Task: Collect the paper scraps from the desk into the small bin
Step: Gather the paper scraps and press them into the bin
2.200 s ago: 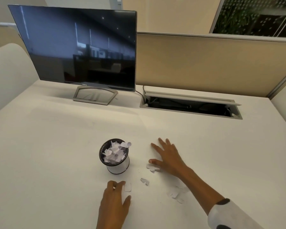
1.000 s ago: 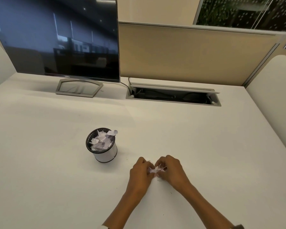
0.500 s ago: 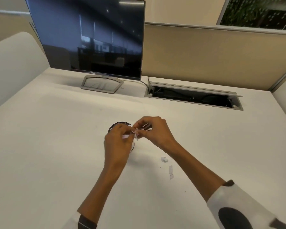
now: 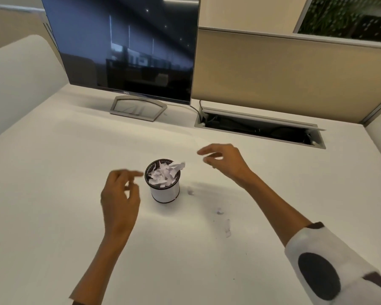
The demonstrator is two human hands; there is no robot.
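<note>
Now both hands' grip loose, left hand [image 4: 119, 194] and right hand [image 4: 227, 161] flanking full bin [image 4: 164, 190], scraps [image 4: 223, 219] nearby

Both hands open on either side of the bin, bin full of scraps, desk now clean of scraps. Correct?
Not quite: the desk is not clean. The head view shows scraps on it, right of the bin and nearer the person. The rest holds: left hand and right hand are open on either side of the bin, which is full of paper.
</note>
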